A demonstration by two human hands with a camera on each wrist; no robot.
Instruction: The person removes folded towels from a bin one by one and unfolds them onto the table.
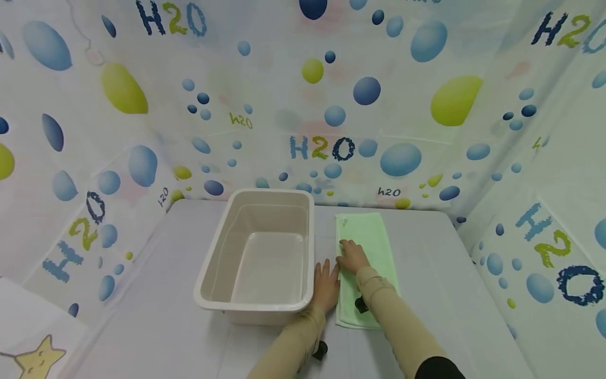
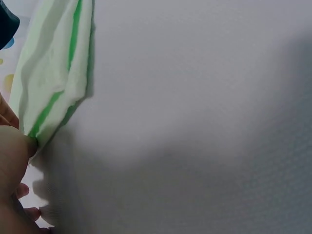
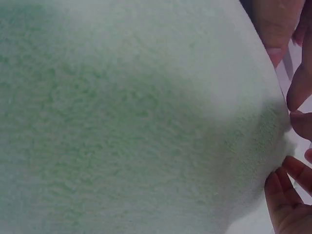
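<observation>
A pale green folded towel (image 1: 364, 295) lies lengthwise on the right half of the table. My right hand (image 1: 354, 256) lies over its left side, fingers gripping that long edge. Just nearer, my left hand (image 1: 325, 287) is at the same edge, between towel and basin, with its outer fingers spread. The left wrist view shows the left thumb (image 2: 30, 145) against the towel's layered edge (image 2: 56, 92), where a brighter green strip shows between the folds. In the right wrist view, fingertips (image 3: 274, 183) meet along the rim of the towel (image 3: 146, 122), which fills most of that view.
A cream plastic basin (image 1: 272, 308) stands left of the towel, its right rim beside my left hand and forearm. White cloth covers the table (image 1: 156, 316). A bubble-patterned curtain (image 1: 265, 116) encloses the back and sides.
</observation>
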